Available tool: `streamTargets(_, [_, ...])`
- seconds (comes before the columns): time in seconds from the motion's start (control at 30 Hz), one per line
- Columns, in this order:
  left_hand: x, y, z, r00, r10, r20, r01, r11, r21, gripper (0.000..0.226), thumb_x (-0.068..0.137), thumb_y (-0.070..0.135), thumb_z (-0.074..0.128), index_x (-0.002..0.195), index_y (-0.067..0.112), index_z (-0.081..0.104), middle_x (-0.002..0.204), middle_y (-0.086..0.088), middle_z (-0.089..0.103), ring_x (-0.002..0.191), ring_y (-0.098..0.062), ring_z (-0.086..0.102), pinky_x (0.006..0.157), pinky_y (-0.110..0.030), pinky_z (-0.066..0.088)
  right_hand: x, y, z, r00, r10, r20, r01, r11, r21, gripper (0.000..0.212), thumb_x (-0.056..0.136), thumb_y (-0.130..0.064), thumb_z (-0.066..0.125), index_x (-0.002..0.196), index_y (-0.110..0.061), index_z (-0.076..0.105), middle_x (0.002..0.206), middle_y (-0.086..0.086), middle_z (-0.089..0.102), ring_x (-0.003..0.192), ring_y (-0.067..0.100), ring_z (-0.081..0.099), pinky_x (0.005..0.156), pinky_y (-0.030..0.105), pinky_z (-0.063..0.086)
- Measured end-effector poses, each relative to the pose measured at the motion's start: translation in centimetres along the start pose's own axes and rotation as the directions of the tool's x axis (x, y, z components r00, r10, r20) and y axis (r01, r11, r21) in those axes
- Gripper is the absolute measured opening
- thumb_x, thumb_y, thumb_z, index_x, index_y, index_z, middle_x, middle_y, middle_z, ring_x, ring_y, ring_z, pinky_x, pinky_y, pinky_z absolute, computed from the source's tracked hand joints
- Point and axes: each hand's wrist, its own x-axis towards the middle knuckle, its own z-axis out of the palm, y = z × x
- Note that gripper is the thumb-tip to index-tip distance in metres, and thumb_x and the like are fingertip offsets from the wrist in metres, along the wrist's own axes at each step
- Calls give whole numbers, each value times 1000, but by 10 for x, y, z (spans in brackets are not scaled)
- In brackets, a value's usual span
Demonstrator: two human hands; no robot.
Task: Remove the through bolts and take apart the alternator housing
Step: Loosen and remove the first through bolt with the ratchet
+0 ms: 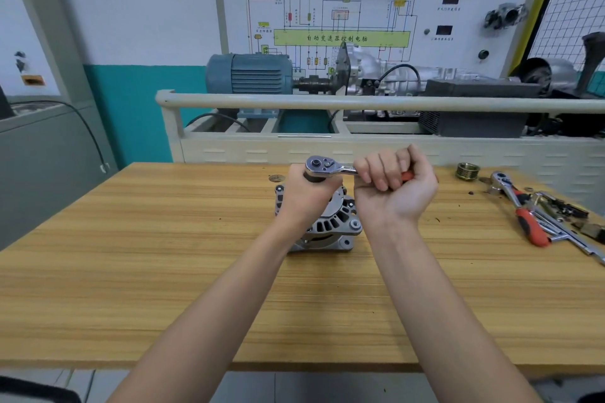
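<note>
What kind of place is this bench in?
Likely an automotive training workshop: a wall board with a wiring diagram, a blue electric motor coupled to a transmission on a demo stand, and an alternator on the wooden bench.

A: Where is the alternator [330,222] placed?
B: On the table [163,255], mid-way across, with the ratchet [327,168] held above it.
A: And to the right?
B: A pulley [467,171] is set behind a second ratchet [520,206].

Silver alternator [330,226] on a striped tan wood-grain table [163,255]; red-handled ratchet [327,168].
</note>
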Motion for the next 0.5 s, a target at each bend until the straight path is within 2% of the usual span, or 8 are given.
streamTargets(0.03, [1,1,-2,999,-12,40,11,1000,13,44,78,-6,61,51,21,39,42,14,36,41,-5,29,41,-19,27,4,-2,1,1000,24,5,-24,1000,-11,50,94,-16,33,44,-18,36,36,-6,22,31,9,20,37,20,25])
streamTargets(0.1, [3,6,-12,978,-53,204,42,997,57,40,73,6,66,47,24,43,44,10,38,42,-9,32,45,-21,28,18,-7,4,989,145,18,-144,989,-31,50,93,-17,34,43,-18,37,34,-7,23,29,8,20,35,20,24])
streamTargets(0.17, [8,12,-22,909,-82,408,51,995,88,35,74,12,66,46,24,47,45,6,41,43,-13,35,47,-24,30,33,-11,9,947,319,44,-317,947,-45,45,89,-16,38,44,-16,36,34,-7,24,29,8,19,36,20,21])
streamTargets(0.23, [11,16,-26,851,-106,514,70,994,89,35,77,13,65,48,22,49,45,1,43,43,-15,36,46,-25,31,45,-12,14,894,444,52,-441,895,-58,40,84,-14,42,45,-15,35,33,-6,24,33,7,12,37,19,18])
streamTargets(0.3, [11,16,-23,856,-109,505,71,993,93,38,78,13,65,46,20,46,43,2,40,40,-14,33,43,-22,28,52,-12,16,872,488,30,-486,872,-59,40,83,-13,43,44,-15,35,33,-6,24,35,6,10,37,18,16])
streamTargets(0.37, [8,12,-17,899,-101,426,80,995,67,41,76,12,64,42,23,42,40,6,35,37,-11,28,42,-19,25,51,-10,15,888,459,12,-459,888,-36,43,85,-14,42,43,-16,35,33,-7,24,29,7,15,36,18,16])
streamTargets(0.43, [4,6,-13,955,-76,285,78,997,4,38,71,9,59,42,24,40,39,9,32,37,-9,25,41,-18,24,42,-7,12,936,353,-7,-353,936,-5,49,91,-16,38,43,-16,35,34,-8,23,27,7,20,35,17,17])
streamTargets(0.5, [1,2,-10,989,-40,141,51,996,-73,30,69,6,55,49,20,38,43,8,31,39,-8,23,41,-19,22,25,-2,8,981,195,-17,-195,981,3,52,95,-18,34,43,-17,35,35,-7,22,28,8,19,35,17,20])
